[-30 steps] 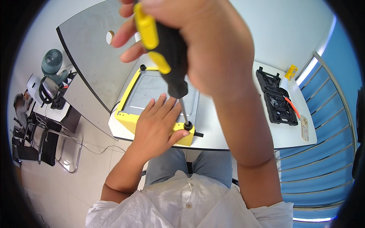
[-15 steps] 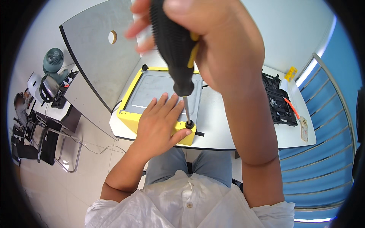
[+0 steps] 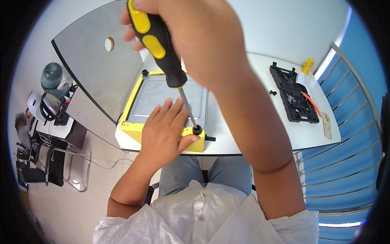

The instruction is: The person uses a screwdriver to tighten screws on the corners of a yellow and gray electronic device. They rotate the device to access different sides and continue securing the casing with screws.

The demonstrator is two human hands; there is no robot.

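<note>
In the head view, taking clock hours from the middle: grasping a black-and-yellow screwdriver [image 3: 166, 53] in the right grip [image 3: 203, 42], up toward eleven o'clock (blurring at the fingertips, and running past the upper edge). Slanting its metal shaft [image 3: 188, 105] down into a round black foot [image 3: 197, 130] near the middle, at the four o'clock corner of a yellow-framed unit [image 3: 132, 131]. Having that unit sitting on the white counter [image 3: 223, 118], toward ten o'clock, with its grey panel [image 3: 156, 91] facing up. Spreading the left grip [image 3: 162, 132] flat across panel and yellow edge, released and holding nothing; putting the thumb [image 3: 189, 141] right by the foot, without showing clearly whether touching. Showing a second black foot [image 3: 145, 73] at the unit's eleven o'clock corner, and a short black rod [image 3: 210, 139] jutting out at four. Showing an unfolded black tool case [image 3: 298, 107] toward three o'clock, with an orange-red flexible piece [image 3: 310, 102] lying across it and small black parts [image 3: 272, 92] lying just beside it. Showing a grey partition [image 3: 89, 65] at ten, a kettle [image 3: 52, 105] at nine.
</note>
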